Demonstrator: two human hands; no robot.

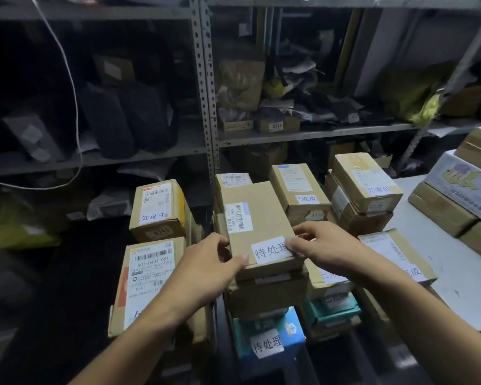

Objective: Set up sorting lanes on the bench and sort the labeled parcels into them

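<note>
Atop middle stack, both hands' grip (264,251) on labelled parcel (257,218)

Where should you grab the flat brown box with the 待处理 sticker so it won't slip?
Probably by its two long side edges near the front, one hand from each side. The flat brown box is wide, thin and lies flat on top of a stack, so only its edges are free. The left hand and right hand already hold it that way, thumbs on top.

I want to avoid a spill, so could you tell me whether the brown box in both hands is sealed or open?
Shut, as far as visible: the brown box shows a flat, unbroken top with no raised flaps.
</note>
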